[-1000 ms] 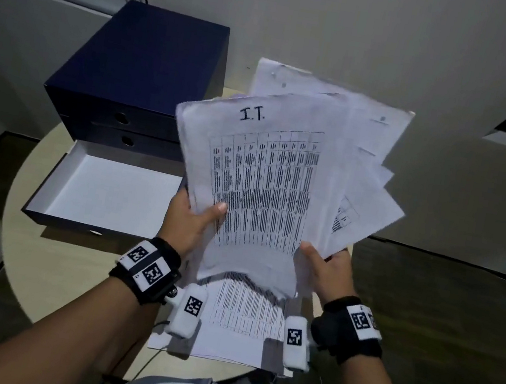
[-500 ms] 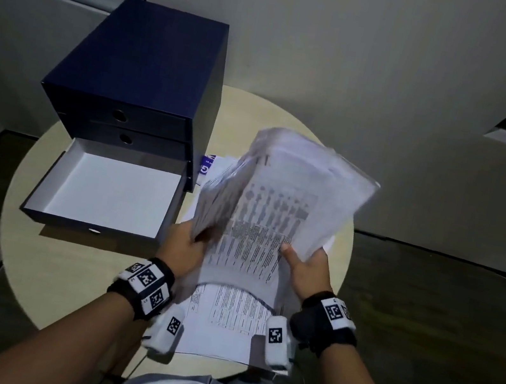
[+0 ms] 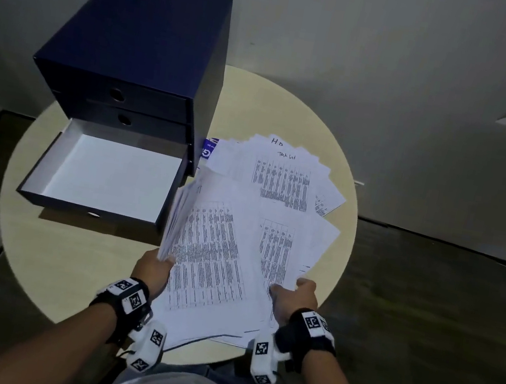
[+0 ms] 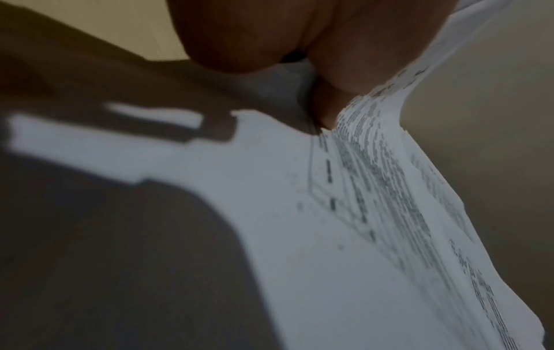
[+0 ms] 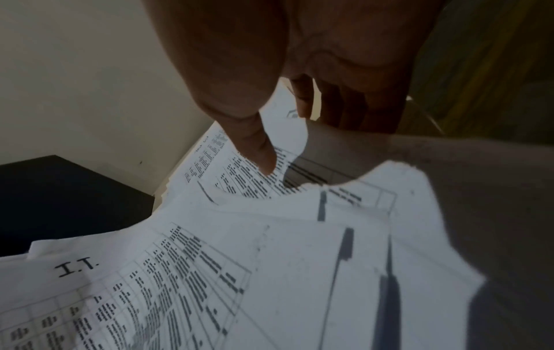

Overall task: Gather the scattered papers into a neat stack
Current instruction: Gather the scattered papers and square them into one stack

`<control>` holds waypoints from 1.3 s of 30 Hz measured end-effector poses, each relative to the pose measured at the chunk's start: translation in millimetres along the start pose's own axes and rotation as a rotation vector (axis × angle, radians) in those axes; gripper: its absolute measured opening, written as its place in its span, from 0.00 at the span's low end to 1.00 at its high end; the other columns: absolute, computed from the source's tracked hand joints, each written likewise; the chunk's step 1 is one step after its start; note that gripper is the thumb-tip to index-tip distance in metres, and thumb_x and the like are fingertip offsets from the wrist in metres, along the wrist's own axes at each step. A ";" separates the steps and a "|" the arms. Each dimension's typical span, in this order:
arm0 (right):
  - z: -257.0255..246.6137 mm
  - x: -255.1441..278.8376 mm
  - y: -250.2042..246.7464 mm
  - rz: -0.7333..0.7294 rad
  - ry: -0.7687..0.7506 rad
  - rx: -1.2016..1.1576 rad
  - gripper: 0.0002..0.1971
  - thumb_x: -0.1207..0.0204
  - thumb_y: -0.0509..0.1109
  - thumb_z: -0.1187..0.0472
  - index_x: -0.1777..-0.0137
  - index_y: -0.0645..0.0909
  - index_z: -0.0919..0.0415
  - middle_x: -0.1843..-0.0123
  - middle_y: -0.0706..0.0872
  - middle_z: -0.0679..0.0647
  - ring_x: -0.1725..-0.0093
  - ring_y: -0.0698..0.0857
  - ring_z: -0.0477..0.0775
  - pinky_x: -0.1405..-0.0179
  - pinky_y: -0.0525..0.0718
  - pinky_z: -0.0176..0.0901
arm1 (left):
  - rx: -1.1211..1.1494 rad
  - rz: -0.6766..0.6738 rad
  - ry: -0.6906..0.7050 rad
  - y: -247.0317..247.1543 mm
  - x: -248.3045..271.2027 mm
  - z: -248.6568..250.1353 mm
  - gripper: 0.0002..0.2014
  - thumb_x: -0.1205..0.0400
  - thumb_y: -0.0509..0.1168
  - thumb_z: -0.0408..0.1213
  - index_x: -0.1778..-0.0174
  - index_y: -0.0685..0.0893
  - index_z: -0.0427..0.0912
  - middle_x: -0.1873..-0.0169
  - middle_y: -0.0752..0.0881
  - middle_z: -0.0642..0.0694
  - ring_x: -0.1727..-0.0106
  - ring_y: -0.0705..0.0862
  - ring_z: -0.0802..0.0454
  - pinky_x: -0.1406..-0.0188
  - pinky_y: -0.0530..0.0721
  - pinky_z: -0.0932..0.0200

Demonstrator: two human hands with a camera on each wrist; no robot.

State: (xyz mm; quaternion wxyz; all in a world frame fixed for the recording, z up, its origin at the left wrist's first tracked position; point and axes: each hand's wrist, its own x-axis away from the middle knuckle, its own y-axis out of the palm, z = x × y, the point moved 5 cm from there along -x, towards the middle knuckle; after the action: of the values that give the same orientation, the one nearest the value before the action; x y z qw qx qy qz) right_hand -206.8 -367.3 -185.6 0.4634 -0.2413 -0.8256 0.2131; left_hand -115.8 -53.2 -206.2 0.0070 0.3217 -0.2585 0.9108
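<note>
— How were the fingers set?

— A thumb (image 5: 257, 151) was pressed down on the printed sheets in the right wrist view, with the other fingers curled beneath; the right edge of the papers (image 3: 218, 253) was thus pinched by the right hand (image 3: 292, 299); the left edge, bent upward into a raised fan of sheet edges, was gripped by the left hand (image 3: 153, 270); in the left wrist view the sheets (image 4: 374, 189) were seen pinched against the palm, though the separate fingers could not be told apart through the blur.

— And where were the papers held?

— They were held low over the near half of the round table (image 3: 66, 261), loosely fanned rather than squared; whether they touched the tabletop could not be told; a top sheet marked "I.T." (image 5: 78, 267) was seen in the right wrist view; further sheets (image 3: 281, 176), one headed "Task list", were spread flat on the table beyond the hands.

— What lay beyond that?

— A dark blue drawer box (image 3: 141, 49) was stood at the table's far left; its lowest drawer (image 3: 106, 177) was pulled open, with a white inside; a small blue printed item (image 3: 209, 147) was partly covered between box and sheets.
</note>
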 end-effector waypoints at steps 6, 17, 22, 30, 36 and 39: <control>0.5 -5.9 10.0 -0.075 -0.030 -0.083 0.19 0.37 0.81 0.56 0.50 0.84 0.66 0.56 0.91 0.59 0.54 0.90 0.63 0.48 0.90 0.57 | -0.005 -0.029 -0.040 -3.3 -2.1 -2.3 0.12 0.15 0.65 0.40 0.60 0.77 0.36 0.75 0.75 0.44 0.74 0.72 0.47 0.73 0.68 0.59; 15.2 -9.7 -67.7 0.178 -0.043 -0.045 0.08 0.24 0.73 0.62 0.47 0.87 0.61 0.55 0.90 0.61 0.56 0.87 0.64 0.54 0.85 0.49 | -0.042 -0.062 -0.036 -6.0 -1.3 -1.7 0.14 0.15 0.66 0.42 0.52 0.80 0.31 0.71 0.79 0.41 0.71 0.76 0.45 0.72 0.72 0.59; 23.5 -11.2 -99.7 0.313 -0.046 -0.050 0.10 0.22 0.69 0.65 0.43 0.84 0.65 0.55 0.86 0.62 0.57 0.82 0.62 0.54 0.80 0.46 | 0.005 -0.060 -0.017 -5.2 -3.5 -0.8 0.12 0.15 0.66 0.41 0.51 0.79 0.32 0.62 0.83 0.34 0.62 0.81 0.39 0.59 0.76 0.54; 35.0 -7.0 -79.6 0.145 -0.044 0.272 0.10 0.21 0.67 0.59 0.49 0.86 0.64 0.50 0.90 0.63 0.52 0.87 0.64 0.53 0.84 0.46 | 0.022 -0.067 -0.030 -4.1 -6.2 -4.3 0.13 0.15 0.66 0.43 0.47 0.80 0.34 0.52 0.87 0.31 0.51 0.86 0.32 0.50 0.82 0.48; 30.0 1.5 -52.5 0.181 -0.108 0.456 0.22 0.29 0.77 0.55 0.37 0.82 0.63 0.33 0.78 0.62 0.37 0.81 0.65 0.38 0.83 0.52 | 0.019 -0.067 -0.030 -4.1 -3.9 -4.6 0.14 0.15 0.66 0.44 0.48 0.80 0.34 0.54 0.87 0.31 0.52 0.86 0.33 0.53 0.80 0.51; 24.0 12.0 -44.4 0.218 -0.063 0.489 0.30 0.32 0.79 0.52 0.32 0.74 0.59 0.31 0.69 0.60 0.32 0.75 0.64 0.34 0.77 0.59 | 0.017 -0.071 -0.033 -4.2 -3.3 -5.3 0.16 0.16 0.66 0.44 0.47 0.81 0.32 0.60 0.85 0.35 0.59 0.84 0.37 0.57 0.79 0.52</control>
State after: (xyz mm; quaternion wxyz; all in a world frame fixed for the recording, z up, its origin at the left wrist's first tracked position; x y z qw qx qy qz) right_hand -242.0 -398.5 -163.6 0.4564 -0.2031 -0.7327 0.4622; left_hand -115.6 -46.6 -209.7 0.0321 0.3459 -0.2392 0.9067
